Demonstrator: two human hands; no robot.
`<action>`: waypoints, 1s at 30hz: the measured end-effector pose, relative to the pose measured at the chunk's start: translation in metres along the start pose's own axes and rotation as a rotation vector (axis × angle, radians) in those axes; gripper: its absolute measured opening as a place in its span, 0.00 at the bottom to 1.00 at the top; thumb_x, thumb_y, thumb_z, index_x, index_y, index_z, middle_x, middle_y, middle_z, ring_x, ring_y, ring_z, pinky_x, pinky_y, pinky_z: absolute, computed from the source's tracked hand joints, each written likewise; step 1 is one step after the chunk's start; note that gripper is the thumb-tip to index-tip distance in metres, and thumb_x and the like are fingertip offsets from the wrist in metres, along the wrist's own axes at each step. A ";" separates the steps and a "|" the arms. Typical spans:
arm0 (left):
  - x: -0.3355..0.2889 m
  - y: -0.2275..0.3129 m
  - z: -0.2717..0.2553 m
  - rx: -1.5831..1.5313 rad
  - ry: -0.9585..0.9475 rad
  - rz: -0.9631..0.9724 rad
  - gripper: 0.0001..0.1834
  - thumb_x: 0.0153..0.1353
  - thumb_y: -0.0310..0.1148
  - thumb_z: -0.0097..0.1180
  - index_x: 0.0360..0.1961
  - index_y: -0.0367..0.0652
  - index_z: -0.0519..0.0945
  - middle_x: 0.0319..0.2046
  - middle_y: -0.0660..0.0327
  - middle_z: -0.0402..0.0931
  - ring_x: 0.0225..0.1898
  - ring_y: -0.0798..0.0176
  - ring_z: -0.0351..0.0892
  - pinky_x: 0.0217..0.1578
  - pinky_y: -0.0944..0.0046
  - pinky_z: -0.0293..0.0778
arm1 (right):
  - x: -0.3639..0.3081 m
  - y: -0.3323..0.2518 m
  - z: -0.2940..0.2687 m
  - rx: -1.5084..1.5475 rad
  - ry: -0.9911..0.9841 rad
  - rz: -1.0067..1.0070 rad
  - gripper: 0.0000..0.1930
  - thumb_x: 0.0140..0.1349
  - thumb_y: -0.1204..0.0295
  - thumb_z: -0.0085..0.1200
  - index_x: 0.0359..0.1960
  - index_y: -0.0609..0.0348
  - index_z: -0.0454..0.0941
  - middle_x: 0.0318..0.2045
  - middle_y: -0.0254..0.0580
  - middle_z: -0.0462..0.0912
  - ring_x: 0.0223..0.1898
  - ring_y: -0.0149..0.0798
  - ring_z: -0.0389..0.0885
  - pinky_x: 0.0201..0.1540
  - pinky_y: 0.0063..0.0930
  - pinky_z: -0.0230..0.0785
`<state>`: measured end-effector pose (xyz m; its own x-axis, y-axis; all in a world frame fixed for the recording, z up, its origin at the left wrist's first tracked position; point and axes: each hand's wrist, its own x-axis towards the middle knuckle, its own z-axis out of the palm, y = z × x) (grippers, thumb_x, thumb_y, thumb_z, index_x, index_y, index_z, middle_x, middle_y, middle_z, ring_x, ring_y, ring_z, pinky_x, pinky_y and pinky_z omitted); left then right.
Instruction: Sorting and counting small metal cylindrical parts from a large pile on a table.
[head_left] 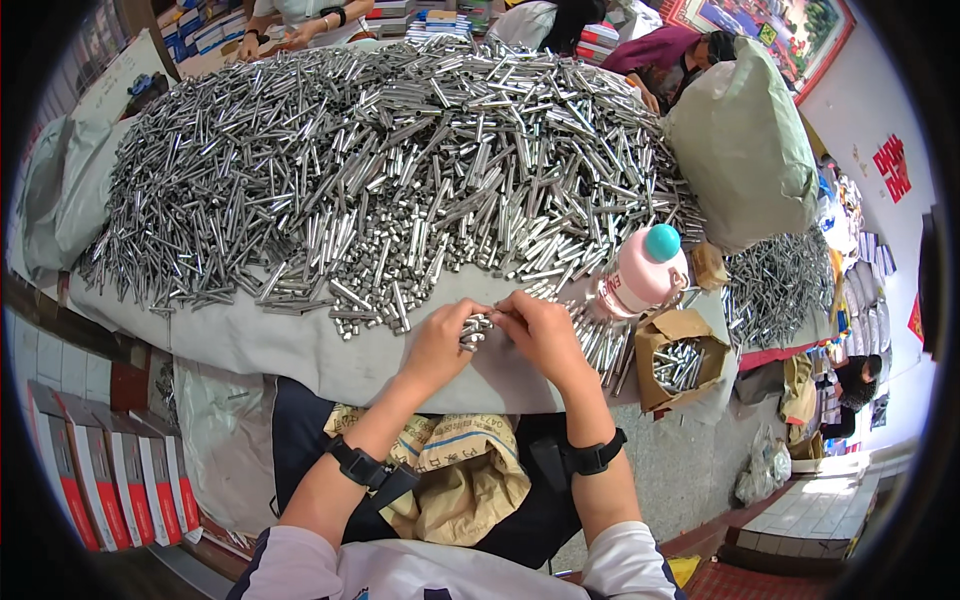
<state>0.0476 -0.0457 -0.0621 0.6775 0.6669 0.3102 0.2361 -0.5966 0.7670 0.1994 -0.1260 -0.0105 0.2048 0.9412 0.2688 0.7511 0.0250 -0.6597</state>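
Metal pieces (474,334) — clamped in your left hand (438,342), just left of your right hand (540,328); long axes unclear — right grip: cannot tell

Glossy metal pieces (474,333), matt cardboard box (690,322), seemingly smooth matt cloth (270,340).

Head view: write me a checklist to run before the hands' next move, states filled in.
1. Left hand holding small silvery metal pieces: ok.
2. Number of pieces held: cannot tell; fingers hide some.
3. Right hand gripping a piece: cannot tell; its fingertips are obscured.
4. Pink bottle with teal lid clear of both hands: ok.
5. Open brown cardboard box uncovered: ok; metal pieces inside.
6. Cloth between right hand and box free of loose silvery tubes: not ok.
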 end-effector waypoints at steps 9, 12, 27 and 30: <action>0.000 -0.003 0.003 -0.064 0.046 -0.007 0.16 0.47 0.18 0.53 0.40 0.41 0.73 0.32 0.52 0.77 0.34 0.46 0.78 0.33 0.56 0.72 | 0.002 -0.001 0.008 -0.095 0.095 -0.062 0.10 0.58 0.66 0.58 0.26 0.59 0.74 0.18 0.47 0.77 0.23 0.51 0.78 0.25 0.40 0.69; -0.001 -0.002 0.002 -0.047 0.021 -0.055 0.16 0.47 0.18 0.53 0.39 0.41 0.73 0.32 0.52 0.77 0.34 0.46 0.78 0.32 0.55 0.72 | 0.002 0.005 0.016 -0.185 0.112 -0.065 0.12 0.57 0.65 0.58 0.24 0.59 0.73 0.18 0.47 0.77 0.22 0.51 0.78 0.24 0.41 0.69; -0.001 -0.008 0.004 -0.132 0.063 -0.049 0.17 0.48 0.15 0.50 0.41 0.37 0.74 0.33 0.54 0.80 0.34 0.56 0.82 0.34 0.65 0.74 | 0.001 0.002 0.001 0.107 0.003 -0.118 0.09 0.53 0.82 0.54 0.37 0.63 0.79 0.30 0.48 0.81 0.34 0.49 0.80 0.37 0.35 0.72; -0.001 -0.008 0.003 -0.152 0.009 -0.102 0.19 0.47 0.15 0.50 0.43 0.37 0.75 0.33 0.53 0.80 0.36 0.56 0.82 0.35 0.65 0.74 | 0.001 -0.006 -0.002 -0.004 -0.012 -0.103 0.08 0.53 0.81 0.56 0.36 0.63 0.78 0.29 0.48 0.81 0.33 0.49 0.80 0.36 0.37 0.72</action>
<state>0.0468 -0.0431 -0.0697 0.6493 0.7247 0.2306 0.1947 -0.4515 0.8708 0.1965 -0.1258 -0.0049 0.1189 0.9377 0.3263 0.7703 0.1203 -0.6263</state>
